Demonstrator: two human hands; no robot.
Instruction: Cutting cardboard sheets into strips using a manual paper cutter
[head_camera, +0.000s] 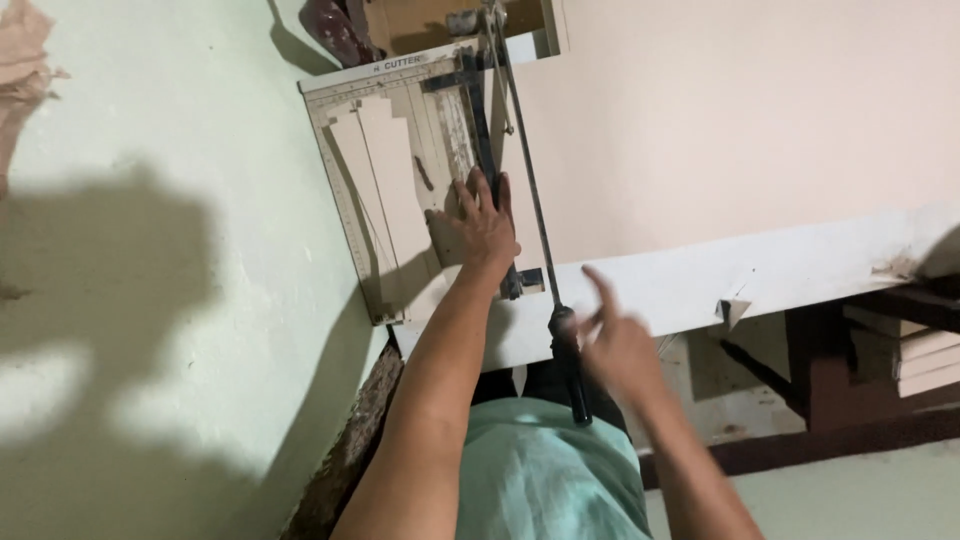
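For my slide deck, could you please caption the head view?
Left hand presses pale card flat on a paper cutter; right hand blurred by the raised blade's black handle.

Right hand (615, 345) is motion-blurred, its grip on the cutter's black handle (570, 365) unclear. The top edge crops the blade arm (520, 140). Left hand (485, 230) hides the paper beneath.

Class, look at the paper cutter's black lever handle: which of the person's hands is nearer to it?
Right. The right hand is beside the black lever handle, fingers open, seemingly touching it. The left hand lies flat on the cutter board, further up.
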